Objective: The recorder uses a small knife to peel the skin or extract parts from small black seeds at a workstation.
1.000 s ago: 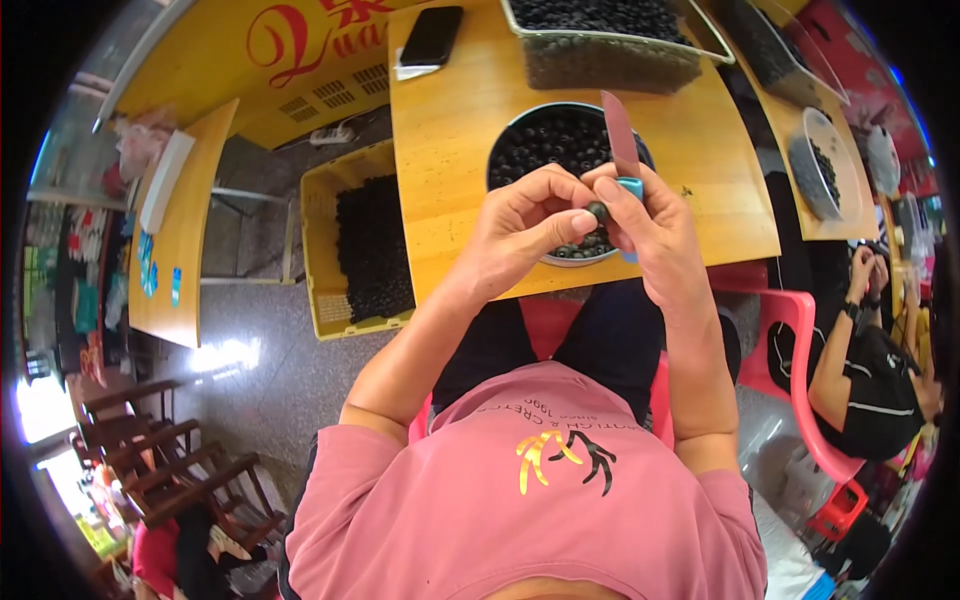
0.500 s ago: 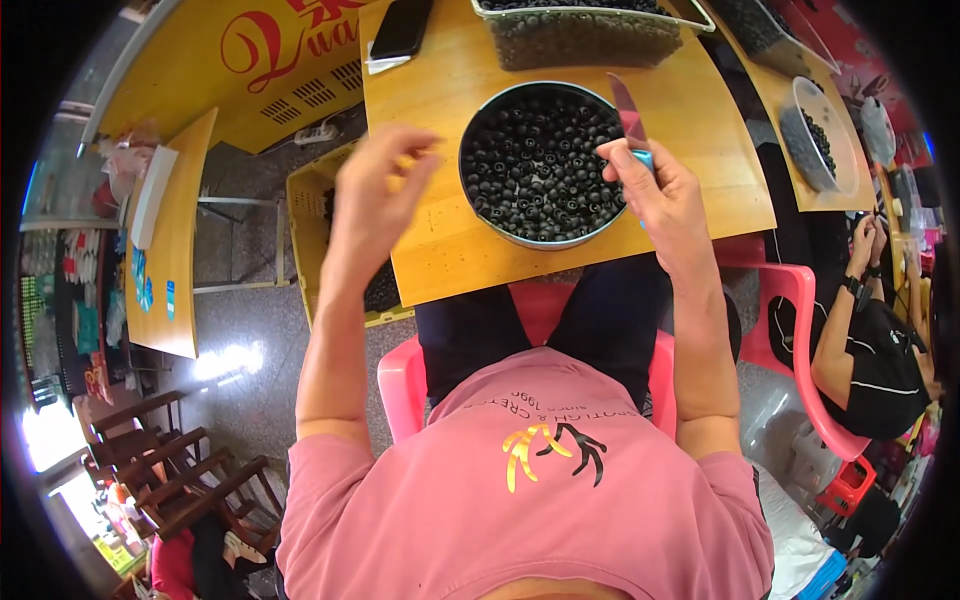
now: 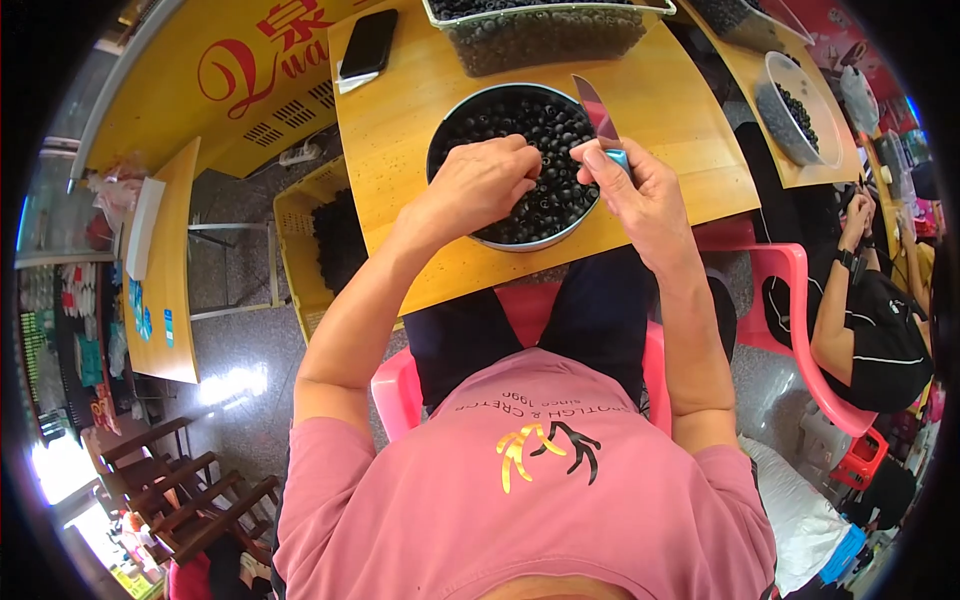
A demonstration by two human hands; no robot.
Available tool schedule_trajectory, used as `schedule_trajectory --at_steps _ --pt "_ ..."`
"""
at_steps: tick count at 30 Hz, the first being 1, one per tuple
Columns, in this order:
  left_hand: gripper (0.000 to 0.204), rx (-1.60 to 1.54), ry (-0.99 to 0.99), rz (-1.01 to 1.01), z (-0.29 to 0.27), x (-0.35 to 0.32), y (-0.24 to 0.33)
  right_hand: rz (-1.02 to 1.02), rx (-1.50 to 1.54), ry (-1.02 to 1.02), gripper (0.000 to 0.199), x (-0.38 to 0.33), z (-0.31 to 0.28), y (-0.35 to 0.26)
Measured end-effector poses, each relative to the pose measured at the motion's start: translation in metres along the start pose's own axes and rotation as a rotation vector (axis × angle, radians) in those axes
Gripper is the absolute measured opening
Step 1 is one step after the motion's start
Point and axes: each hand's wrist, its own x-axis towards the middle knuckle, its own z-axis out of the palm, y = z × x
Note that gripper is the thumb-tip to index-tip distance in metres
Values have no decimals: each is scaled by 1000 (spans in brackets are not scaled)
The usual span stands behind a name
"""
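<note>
A round metal bowl (image 3: 432, 150) on the table holds many small, dark, round berry-like pieces (image 3: 545, 205). My left hand (image 3: 487, 178) is over the bowl's left half with its fingers curled together. Whatever it may grip is hidden from view. At the bowl's right rim, my right hand (image 3: 630, 185) is closed around the blue handle of a knife (image 3: 598, 112). Its blade points up and away, leaning to the left. The right thumb and forefinger come close together beside the handle, and I cannot see anything between them.
Behind the bowl a clear bin (image 3: 545, 42) of the same dark pieces stands on the wooden table (image 3: 670, 130). A black phone (image 3: 368, 43) lies at far left. A yellow crate (image 3: 300, 240) sits below. At right are a clear tub (image 3: 795, 110) and another person (image 3: 865, 340).
My left hand has come from left of the bowl to over it, and its fingers have curled in. My right hand keeps the knife at the rim. The view has shifted slightly.
</note>
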Motion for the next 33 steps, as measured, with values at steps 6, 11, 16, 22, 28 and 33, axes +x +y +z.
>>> schedule_trajectory --at_steps 6,11,16,22,28,33 --pt "18 -55 -33 104 5 3 -1 -16 -16 -21 27 2 2 1" --pt "19 15 -84 63 4 3 -3 8 5 -1 27 0 0 2" --pt "17 -113 68 22 -9 -1 -2 11 -4 3 27 3 0 3" --pt "20 -701 271 -61 -30 -12 16 41 70 7 24 9 13 4" --pt "35 -1032 331 -104 -30 -17 31 153 355 -121 16 6 22 -4" --pt "37 -1106 327 -120 -32 -21 33 200 396 -166 15 7 23 -9"
